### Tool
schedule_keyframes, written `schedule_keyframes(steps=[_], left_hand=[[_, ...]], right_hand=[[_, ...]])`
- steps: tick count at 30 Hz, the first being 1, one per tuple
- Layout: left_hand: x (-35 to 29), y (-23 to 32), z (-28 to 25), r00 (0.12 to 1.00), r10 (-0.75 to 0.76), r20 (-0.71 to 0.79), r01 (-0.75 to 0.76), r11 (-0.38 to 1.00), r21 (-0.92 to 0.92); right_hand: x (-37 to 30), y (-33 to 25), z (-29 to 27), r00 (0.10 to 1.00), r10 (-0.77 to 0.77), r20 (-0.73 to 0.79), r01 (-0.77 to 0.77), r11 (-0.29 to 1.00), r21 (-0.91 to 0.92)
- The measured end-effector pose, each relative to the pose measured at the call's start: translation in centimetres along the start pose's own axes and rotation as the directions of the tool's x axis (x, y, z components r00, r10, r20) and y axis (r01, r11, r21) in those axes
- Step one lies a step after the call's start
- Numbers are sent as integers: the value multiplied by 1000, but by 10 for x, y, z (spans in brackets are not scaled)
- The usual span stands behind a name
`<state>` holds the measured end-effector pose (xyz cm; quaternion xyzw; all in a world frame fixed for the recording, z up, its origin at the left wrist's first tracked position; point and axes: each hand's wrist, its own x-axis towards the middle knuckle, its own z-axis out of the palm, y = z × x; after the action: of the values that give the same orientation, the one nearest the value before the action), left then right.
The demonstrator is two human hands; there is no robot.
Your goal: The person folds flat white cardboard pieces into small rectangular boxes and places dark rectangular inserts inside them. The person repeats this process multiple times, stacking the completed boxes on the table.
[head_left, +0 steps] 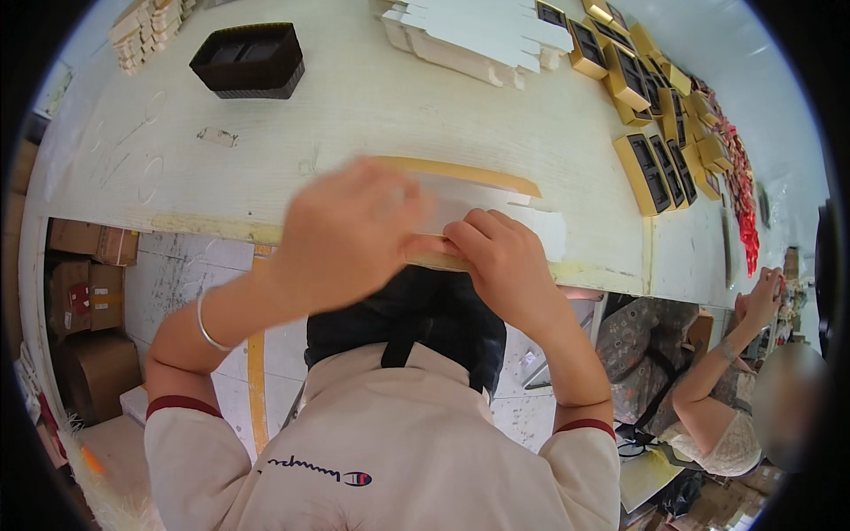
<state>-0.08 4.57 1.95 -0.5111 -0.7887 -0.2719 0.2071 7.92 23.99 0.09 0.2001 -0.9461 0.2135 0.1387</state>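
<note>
A flat carton piece, white inside with gold edges (553, 230), lies at the table's near edge, partly under my hands. My right hand (509, 261) is closed on its near side, where a gold strip is folded up between thumb and fingers. Over the left part of the carton is my left hand (345, 230), its fingers smeared by motion, so their grip cannot be made out. My left hand covers part of the carton's left end.
Nested dark plastic trays (248, 60) stand at the far left, near stacked pale pieces (146, 31). White carton blanks (469, 40) are piled at the back. Gold boxes with dark trays (645, 177) fill the right side. At the right, another person (708, 389) works beside red items (744, 195).
</note>
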Motion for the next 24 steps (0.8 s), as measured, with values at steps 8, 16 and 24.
schedule_keyframes(steps=[8,16,24], left_hand=[[42,-62,6,710,-111,696,502,772,-389],[11,-17,18,895,-160,415,298,909,-292],[12,-21,4,720,92,688,310,844,-438]], right_hand=[[-1,9,-7,985,-170,11,170,976,-138],[-18,-16,11,982,-174,-72,155,964,-214],[-20,-12,25,965,102,-242,-39,967,253]])
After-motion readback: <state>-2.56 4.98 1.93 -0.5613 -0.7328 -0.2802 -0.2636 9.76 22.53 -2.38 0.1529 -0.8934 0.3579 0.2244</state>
